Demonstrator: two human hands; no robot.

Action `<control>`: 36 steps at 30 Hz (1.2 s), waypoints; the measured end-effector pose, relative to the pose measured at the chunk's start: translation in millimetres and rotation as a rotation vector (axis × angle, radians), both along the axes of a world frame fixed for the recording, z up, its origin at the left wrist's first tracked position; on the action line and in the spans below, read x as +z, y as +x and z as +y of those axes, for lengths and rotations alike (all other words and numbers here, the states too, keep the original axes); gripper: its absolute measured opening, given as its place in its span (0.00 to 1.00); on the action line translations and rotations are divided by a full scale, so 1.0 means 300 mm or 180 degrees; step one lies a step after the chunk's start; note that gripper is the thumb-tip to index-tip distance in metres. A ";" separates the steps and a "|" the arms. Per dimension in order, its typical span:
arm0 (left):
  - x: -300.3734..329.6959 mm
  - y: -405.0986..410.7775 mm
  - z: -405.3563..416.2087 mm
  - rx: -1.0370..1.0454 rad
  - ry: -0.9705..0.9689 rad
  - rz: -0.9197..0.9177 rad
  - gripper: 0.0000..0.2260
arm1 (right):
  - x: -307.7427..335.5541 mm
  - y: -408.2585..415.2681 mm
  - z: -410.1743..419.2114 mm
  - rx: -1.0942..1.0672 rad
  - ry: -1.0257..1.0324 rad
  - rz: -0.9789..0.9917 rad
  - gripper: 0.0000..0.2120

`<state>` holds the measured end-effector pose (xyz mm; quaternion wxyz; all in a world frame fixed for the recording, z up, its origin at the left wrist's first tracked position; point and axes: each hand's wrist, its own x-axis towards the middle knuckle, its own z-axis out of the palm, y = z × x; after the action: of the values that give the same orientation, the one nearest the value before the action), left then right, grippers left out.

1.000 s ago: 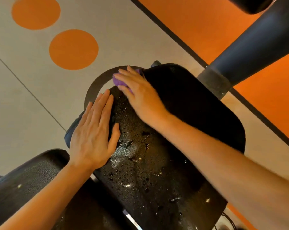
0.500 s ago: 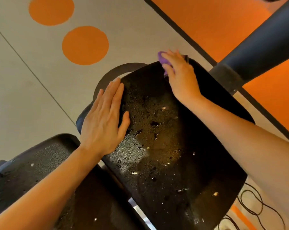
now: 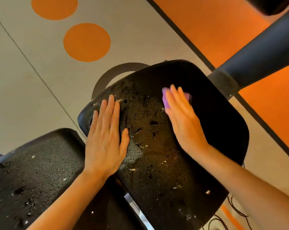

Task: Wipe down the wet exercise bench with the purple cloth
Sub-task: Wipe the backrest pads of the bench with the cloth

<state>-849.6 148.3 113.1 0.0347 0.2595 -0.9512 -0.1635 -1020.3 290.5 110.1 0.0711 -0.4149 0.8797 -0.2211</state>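
The black bench seat pad [image 3: 215, 146] fills the middle of the head view, beaded with water droplets across its centre and left. My right hand [image 3: 183, 118] lies flat with straight fingers on the purple cloth [image 3: 165, 98], pressing it to the pad's upper middle; only the cloth's edges show beside my fingers. My left hand [image 3: 107, 135] rests flat on the pad's wet left edge, fingers straight. A second wet black pad [image 3: 32, 176] sits lower left.
A thick dark machine post [image 3: 256, 52] slants across the upper right. The floor is grey with orange circles [image 3: 87, 42] and an orange zone [image 3: 215, 22] edged by a black line. Black cables [image 3: 236, 211] lie at the lower right.
My right hand has drawn the cloth from the pad's far edge down toward its middle, after sweeping rightward along that edge. My left hand stays flat on the left edge.
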 end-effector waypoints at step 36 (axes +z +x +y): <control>-0.006 0.008 -0.003 -0.0011 -0.0037 0.0099 0.29 | 0.020 0.297 0.125 0.0433 0.0053 -0.0075 0.21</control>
<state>-847.1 147.5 111.3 0.0507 0.2551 -0.9519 -0.1620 -931.1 328.2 116.0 0.0997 -0.4705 0.8504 -0.2133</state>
